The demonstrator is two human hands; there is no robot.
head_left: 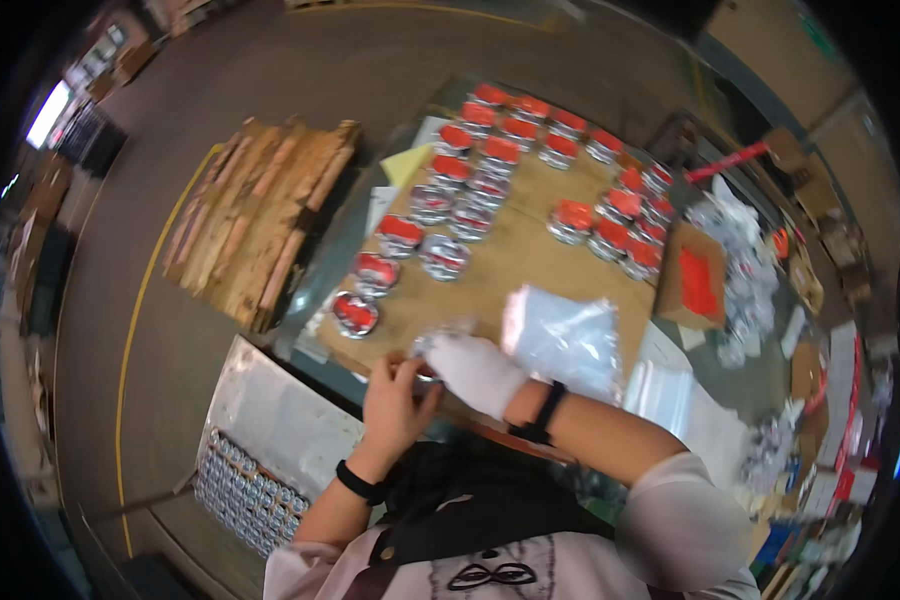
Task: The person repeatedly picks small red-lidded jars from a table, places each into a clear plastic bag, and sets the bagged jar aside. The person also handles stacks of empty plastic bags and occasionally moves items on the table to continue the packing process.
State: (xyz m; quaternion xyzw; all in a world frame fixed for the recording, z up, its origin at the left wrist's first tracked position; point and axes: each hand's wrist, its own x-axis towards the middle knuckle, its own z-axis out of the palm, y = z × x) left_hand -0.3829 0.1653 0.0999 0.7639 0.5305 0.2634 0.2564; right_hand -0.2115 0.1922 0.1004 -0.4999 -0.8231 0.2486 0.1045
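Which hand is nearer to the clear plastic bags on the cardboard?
Right: the gloved right hand is just left of the plastic bags; the left hand is farther left.

the green table (pixel 332 266) bears a tan board (pixel 520 262), with round silver-and-red pieces (pixel 400 234) from eight to three o'clock and clear bags (pixel 570 345) at five.
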